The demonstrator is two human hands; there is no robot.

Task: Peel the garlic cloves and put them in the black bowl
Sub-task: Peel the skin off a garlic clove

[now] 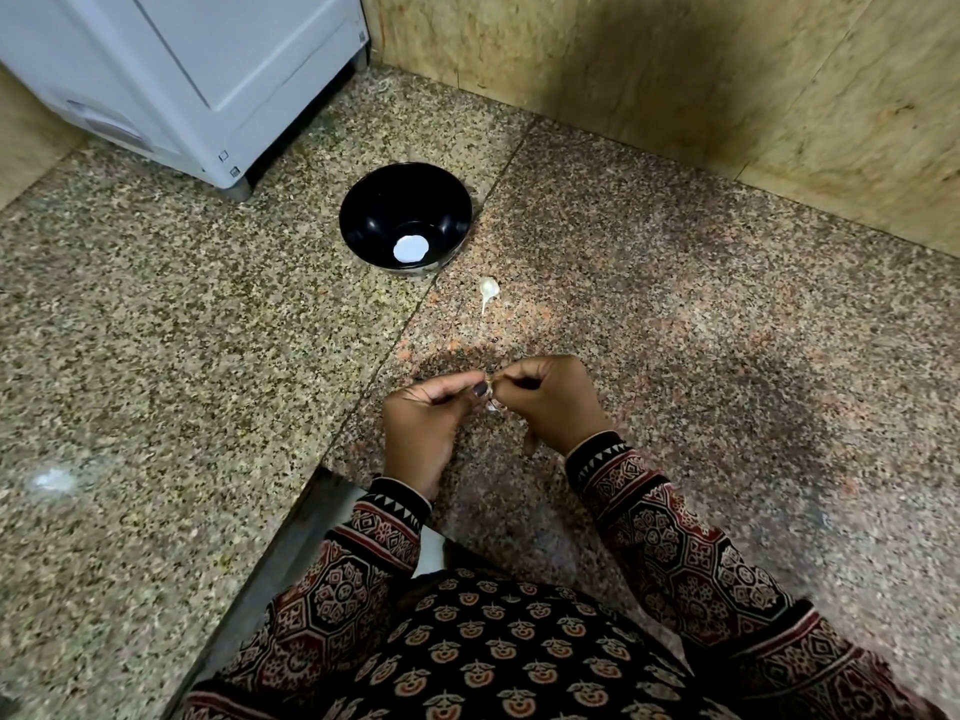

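Speckled granite counter [156,330] below, tan stone wall [727,70] behind. Near the front edge, left hand [428,420] and right hand [553,402] meeting fingertip to fingertip, both curled and pinching the held garlic clove [492,403], pale skin showing between the thumbs. Farther back, well apart from the hands, a loose garlic clove [489,289] lying on the stone, thin stem toward the hands. Beyond and left of it, near but not touching, the black bowl [363,220] standing upright, round white patch at its bottom. White appliance [182,70] at back left.

No readable text or labels anywhere.
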